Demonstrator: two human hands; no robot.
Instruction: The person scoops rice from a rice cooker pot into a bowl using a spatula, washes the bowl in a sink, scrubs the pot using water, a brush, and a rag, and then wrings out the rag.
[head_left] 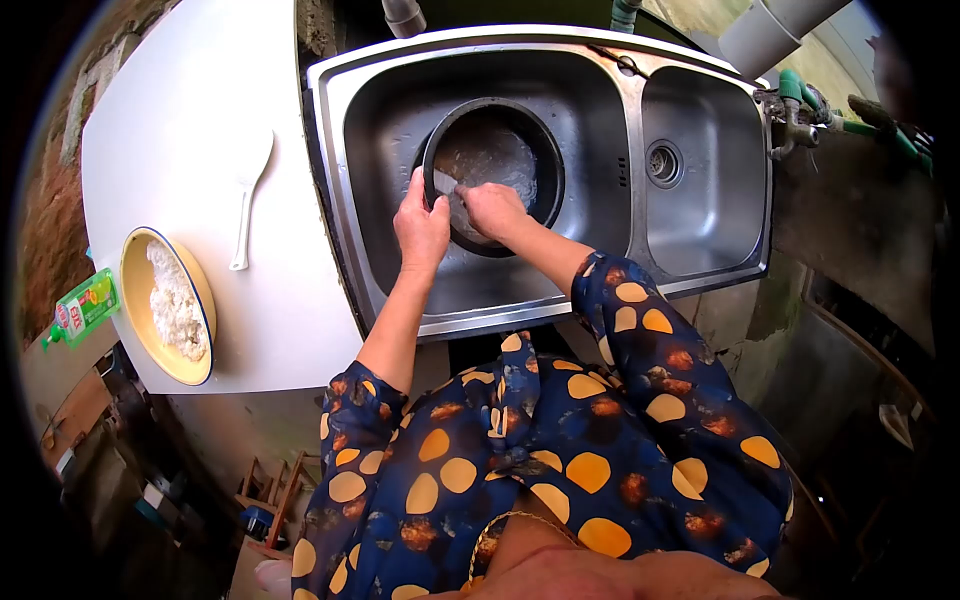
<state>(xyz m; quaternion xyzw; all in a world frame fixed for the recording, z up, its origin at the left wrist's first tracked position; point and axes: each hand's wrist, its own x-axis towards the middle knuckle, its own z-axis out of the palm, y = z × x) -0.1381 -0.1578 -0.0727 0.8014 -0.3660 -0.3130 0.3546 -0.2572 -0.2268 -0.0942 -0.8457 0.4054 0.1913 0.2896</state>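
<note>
A dark round pot sits tilted in the large basin of the steel sink, with some cloudy water inside it. My left hand is closed on the pot's left rim, thumb at the edge. Reaching into the pot, my right hand has its fingers closed at the inner wall. A small pale, flat piece shows at those fingertips; its kind is not clear. The pot's lower inside is partly hidden by my right hand and wrist.
The sink has a smaller basin with a drain on the right. On the white counter lie a white rice paddle and a yellow bowl holding white rice. A green bottle stands beyond the counter's left edge. Pipes and a tap are at right.
</note>
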